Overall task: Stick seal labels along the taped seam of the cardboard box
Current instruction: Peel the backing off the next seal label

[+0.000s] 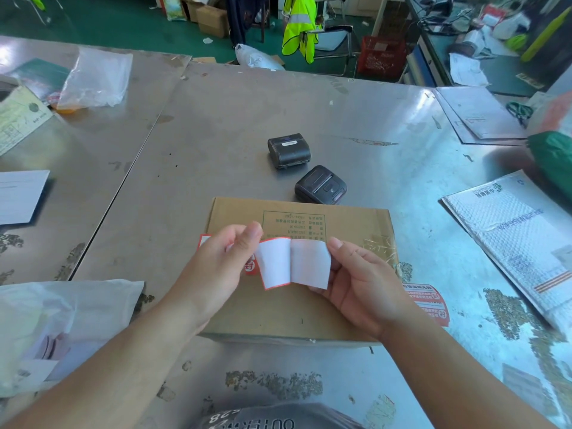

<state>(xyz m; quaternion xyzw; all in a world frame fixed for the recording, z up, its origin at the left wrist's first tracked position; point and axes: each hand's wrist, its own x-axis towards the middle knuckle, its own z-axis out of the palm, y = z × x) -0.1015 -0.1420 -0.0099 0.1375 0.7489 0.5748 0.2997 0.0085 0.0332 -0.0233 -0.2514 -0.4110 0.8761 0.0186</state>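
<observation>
Nearest, at the bottom edge, a grey garment (pixel 263 419) with white lettering. On the near left, a crumpled white plastic bag (pixel 62 320) on the metal table (pixel 216 125).

Just beyond, both forearms reaching in over a flat cardboard box (pixel 278 314) lying on the table in the near middle. Left hand (pixel 223 267) raised above the box, thumb and forefinger pinched on the left edge of a red-bordered seal label (pixel 274 263), white face towards the camera. Right hand (pixel 365 289) gripping the white backing paper (pixel 309 263) by its right edge, thumb on top, fingers curled beneath. Label and backing joined along a middle fold, spread like an open booklet, clear of the box top.

On the box itself: a stuck label (pixel 204 241) at the left edge, a second stuck label (pixel 428 305) at the right edge, a red scrap of a third label (pixel 250 267) showing beside the left palm. Glossy clear tape (pixel 380 247) on the right part of the top.

Right of the box, a white bubble mailer (pixel 520 243). Just past the box's far edge, a black printer (pixel 320 184); a little farther, a second black printer (pixel 288 150). Far left, a white sheet (pixel 18 196) and a clear plastic bag (pixel 96 78). Beyond the table, green floor, a hi-vis vest (pixel 298 26) over a chair, a red crate (pixel 382 55).
</observation>
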